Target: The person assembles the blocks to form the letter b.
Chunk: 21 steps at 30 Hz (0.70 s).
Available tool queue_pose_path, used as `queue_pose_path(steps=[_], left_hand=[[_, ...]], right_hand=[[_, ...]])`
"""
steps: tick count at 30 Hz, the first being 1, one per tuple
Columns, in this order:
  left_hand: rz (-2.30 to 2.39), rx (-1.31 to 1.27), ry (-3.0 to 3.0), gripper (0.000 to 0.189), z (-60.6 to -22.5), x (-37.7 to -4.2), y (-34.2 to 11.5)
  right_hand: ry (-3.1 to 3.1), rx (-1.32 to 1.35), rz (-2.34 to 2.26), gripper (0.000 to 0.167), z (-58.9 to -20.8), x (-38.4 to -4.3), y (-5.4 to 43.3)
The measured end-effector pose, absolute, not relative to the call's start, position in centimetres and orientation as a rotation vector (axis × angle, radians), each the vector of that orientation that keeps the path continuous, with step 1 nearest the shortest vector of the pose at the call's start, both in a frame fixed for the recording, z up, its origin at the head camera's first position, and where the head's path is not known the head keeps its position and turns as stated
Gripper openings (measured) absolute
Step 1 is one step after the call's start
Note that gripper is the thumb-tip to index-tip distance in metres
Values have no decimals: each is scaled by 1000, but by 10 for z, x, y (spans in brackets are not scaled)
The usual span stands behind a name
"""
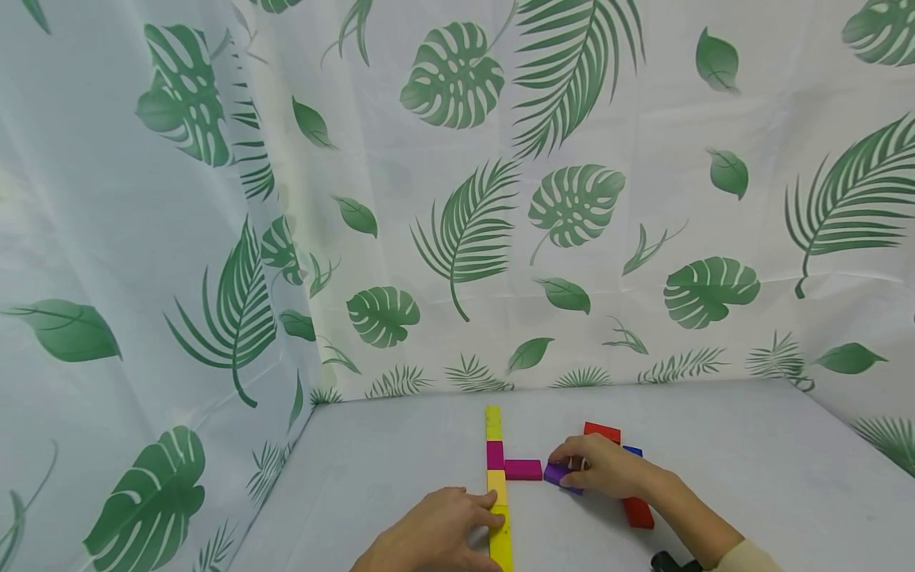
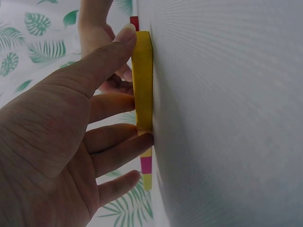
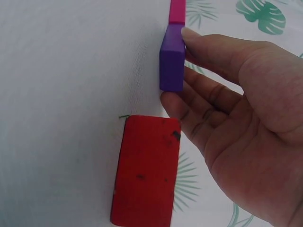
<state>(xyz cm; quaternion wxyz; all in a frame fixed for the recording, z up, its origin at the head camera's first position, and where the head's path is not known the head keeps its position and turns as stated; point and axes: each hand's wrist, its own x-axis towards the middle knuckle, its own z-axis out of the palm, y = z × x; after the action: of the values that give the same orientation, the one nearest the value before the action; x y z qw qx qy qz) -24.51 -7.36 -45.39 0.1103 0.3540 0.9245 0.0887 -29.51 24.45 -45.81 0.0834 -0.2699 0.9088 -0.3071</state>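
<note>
A row of flat blocks runs away from me: a yellow block (image 1: pixel 502 548) nearest, then a pale-orange block (image 1: pixel 497 486), a magenta block (image 1: pixel 495 455) and a far yellow block (image 1: pixel 494 423). My left hand (image 1: pixel 442 526) rests on the near part, thumb at the near yellow block's end in the left wrist view, fingers fairly straight across the row. A second magenta block (image 1: pixel 523 469) sticks out rightward from the row. At its outer end my right hand (image 1: pixel 608 469) pinches a purple block (image 3: pixel 171 59) between thumb and fingers, slightly askew to the magenta one.
Right of the purple block lie a far red block (image 1: pixel 602 431), a blue block (image 1: pixel 632 450) partly behind my right hand, and a nearer red block (image 1: pixel 639 513). A black object (image 1: pixel 666 562) shows at the bottom edge. Leaf-patterned cloth (image 1: pixel 472 318) hangs behind the white table (image 1: pixel 372 445).
</note>
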Motion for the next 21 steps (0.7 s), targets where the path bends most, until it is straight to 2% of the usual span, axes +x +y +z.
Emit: queue_pose_path(steps=[21], left_hand=[[304, 993, 2716, 56, -453, -244, -73]], right_hand=[[2703, -820, -916, 33, -455, -293, 242]])
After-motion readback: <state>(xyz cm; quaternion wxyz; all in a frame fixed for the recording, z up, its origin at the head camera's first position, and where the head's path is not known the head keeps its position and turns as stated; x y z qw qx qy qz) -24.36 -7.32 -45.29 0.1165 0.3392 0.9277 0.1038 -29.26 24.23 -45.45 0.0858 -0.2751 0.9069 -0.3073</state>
